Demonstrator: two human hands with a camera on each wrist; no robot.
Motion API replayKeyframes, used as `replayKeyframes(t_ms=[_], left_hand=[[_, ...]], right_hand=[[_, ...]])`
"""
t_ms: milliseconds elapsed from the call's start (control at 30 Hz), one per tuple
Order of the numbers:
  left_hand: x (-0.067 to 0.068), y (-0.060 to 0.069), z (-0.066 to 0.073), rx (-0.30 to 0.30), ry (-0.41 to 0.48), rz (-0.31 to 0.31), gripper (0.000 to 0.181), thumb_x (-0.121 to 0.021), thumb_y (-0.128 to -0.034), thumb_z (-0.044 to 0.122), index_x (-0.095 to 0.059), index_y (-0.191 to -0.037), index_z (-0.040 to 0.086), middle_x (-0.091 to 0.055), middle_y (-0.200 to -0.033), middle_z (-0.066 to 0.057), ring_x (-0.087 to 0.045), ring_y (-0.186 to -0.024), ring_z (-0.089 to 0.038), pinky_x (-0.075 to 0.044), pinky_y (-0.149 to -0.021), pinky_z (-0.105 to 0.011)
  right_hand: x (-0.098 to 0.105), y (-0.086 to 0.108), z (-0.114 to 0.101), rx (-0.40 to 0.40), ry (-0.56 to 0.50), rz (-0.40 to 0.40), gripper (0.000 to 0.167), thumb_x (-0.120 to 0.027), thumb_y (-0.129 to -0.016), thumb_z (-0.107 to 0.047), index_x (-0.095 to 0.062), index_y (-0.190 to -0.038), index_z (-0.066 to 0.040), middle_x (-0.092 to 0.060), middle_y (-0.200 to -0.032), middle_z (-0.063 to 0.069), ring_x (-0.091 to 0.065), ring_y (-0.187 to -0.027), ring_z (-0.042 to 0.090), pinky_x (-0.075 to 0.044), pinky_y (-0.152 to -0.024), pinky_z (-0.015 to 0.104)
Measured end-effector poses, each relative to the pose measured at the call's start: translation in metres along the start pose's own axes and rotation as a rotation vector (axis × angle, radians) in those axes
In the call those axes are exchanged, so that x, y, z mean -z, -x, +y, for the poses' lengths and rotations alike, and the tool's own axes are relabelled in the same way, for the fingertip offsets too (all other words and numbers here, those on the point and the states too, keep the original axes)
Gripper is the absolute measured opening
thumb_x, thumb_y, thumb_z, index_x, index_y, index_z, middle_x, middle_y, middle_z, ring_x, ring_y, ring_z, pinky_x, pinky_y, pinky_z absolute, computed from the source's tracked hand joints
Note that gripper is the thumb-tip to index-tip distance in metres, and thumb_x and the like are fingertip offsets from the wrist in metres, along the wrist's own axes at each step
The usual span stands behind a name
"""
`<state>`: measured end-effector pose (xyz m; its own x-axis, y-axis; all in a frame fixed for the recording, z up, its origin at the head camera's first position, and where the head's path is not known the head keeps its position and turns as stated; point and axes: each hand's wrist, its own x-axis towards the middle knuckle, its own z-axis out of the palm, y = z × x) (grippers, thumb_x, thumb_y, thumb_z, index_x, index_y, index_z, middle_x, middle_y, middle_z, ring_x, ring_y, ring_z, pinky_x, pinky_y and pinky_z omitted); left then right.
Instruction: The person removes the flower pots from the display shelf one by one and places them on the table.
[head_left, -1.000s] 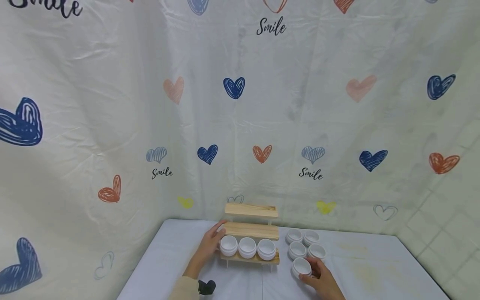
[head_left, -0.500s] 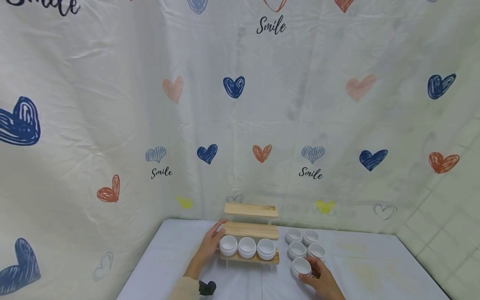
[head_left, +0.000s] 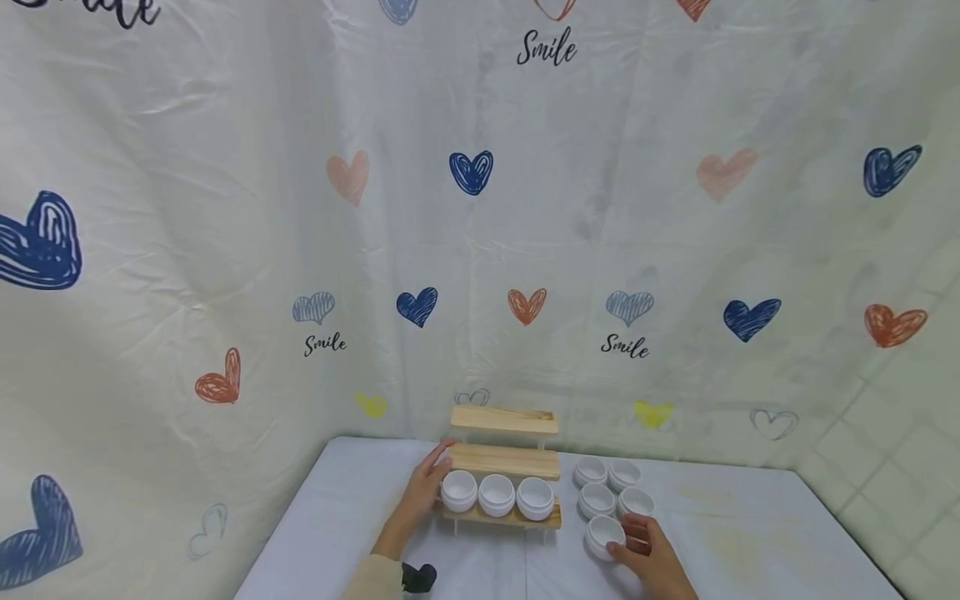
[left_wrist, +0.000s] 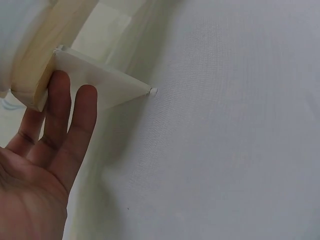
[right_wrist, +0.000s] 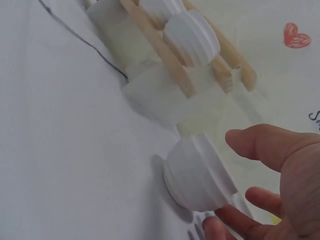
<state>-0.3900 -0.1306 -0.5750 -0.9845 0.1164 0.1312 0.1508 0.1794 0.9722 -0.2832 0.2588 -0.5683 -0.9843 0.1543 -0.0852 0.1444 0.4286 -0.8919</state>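
Observation:
A three-tier wooden rack (head_left: 502,461) on clear supports holds three white ridged bowls (head_left: 497,495) in a row on its lowest shelf. The left hand (head_left: 417,493) touches the rack's left side; in the left wrist view that hand (left_wrist: 42,165) has fairly straight fingers against the end of a shelf (left_wrist: 32,87). Right of the rack, the right hand (head_left: 654,557) is beside the nearest loose bowl (head_left: 604,537). Seen from the right wrist, the hand (right_wrist: 295,175) has its thumb apart from this bowl (right_wrist: 197,172), with fingertips close at its far side; contact is unclear.
Several more white bowls (head_left: 597,501) stand grouped behind the nearest one, on the white-covered table (head_left: 735,517). A dark heart-shaped print (head_left: 418,577) shows by the left sleeve. Behind the table hangs a pale curtain (head_left: 555,233) with hearts.
The right hand has loosened around the nearest bowl and shifted slightly right, its thumb drawn back. The bowls and left hand stay in place; the head view has shifted slightly.

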Motion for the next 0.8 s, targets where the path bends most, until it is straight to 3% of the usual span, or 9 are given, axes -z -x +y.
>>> replayKeyframes(t_ms=[167,367,433,567,800], left_hand=[[-0.002,-0.001,0.0,0.011,0.03,0.009,0.063,-0.052,-0.1029,0.053,-0.042,-0.157,0.022,-0.035,-0.167,-0.005,-0.034,-0.152,-0.042,-0.032,-0.119,-0.066],[-0.004,0.0,0.0,0.024,0.055,0.018,0.065,-0.053,-0.1015,0.054,-0.041,-0.158,0.023,-0.034,-0.168,-0.004,-0.027,-0.155,-0.041,-0.027,-0.121,-0.069],[-0.005,0.001,0.0,0.027,0.06,0.018,0.065,-0.052,-0.1018,0.054,-0.041,-0.158,0.024,-0.033,-0.168,-0.005,-0.028,-0.154,-0.042,-0.029,-0.119,-0.069],[-0.005,0.001,-0.001,0.036,0.055,0.018,0.064,-0.05,-0.102,0.057,-0.04,-0.158,0.027,-0.032,-0.168,-0.007,-0.031,-0.153,-0.044,-0.032,-0.117,-0.07],[-0.005,0.0,-0.003,0.06,0.05,0.017,0.067,-0.049,-0.0989,0.065,-0.041,-0.157,0.031,-0.031,-0.169,-0.005,-0.026,-0.155,-0.042,-0.025,-0.12,-0.071]], right_hand=[[0.004,0.007,-0.012,0.031,-0.005,0.042,0.072,-0.077,-0.091,-0.027,-0.038,-0.143,0.004,-0.05,-0.141,0.034,-0.055,-0.125,0.045,-0.056,-0.097,0.046],[0.001,0.015,-0.029,0.095,-0.02,0.113,0.063,-0.076,-0.093,-0.022,-0.043,-0.141,0.002,-0.054,-0.14,0.025,-0.057,-0.124,0.034,-0.051,-0.088,0.02],[-0.004,0.017,-0.035,0.118,-0.037,0.12,0.06,-0.075,-0.093,-0.021,-0.044,-0.14,0.001,-0.056,-0.14,0.023,-0.058,-0.121,0.03,-0.049,-0.085,0.017],[-0.018,0.021,-0.045,0.152,-0.077,0.12,0.054,-0.074,-0.094,-0.017,-0.048,-0.138,0.0,-0.058,-0.136,0.02,-0.059,-0.113,0.018,-0.05,-0.084,0.017],[-0.043,0.021,-0.058,0.202,-0.153,0.099,0.05,-0.078,-0.089,-0.009,-0.053,-0.131,0.001,-0.062,-0.126,0.019,-0.063,-0.107,0.02,-0.054,-0.082,0.02]])
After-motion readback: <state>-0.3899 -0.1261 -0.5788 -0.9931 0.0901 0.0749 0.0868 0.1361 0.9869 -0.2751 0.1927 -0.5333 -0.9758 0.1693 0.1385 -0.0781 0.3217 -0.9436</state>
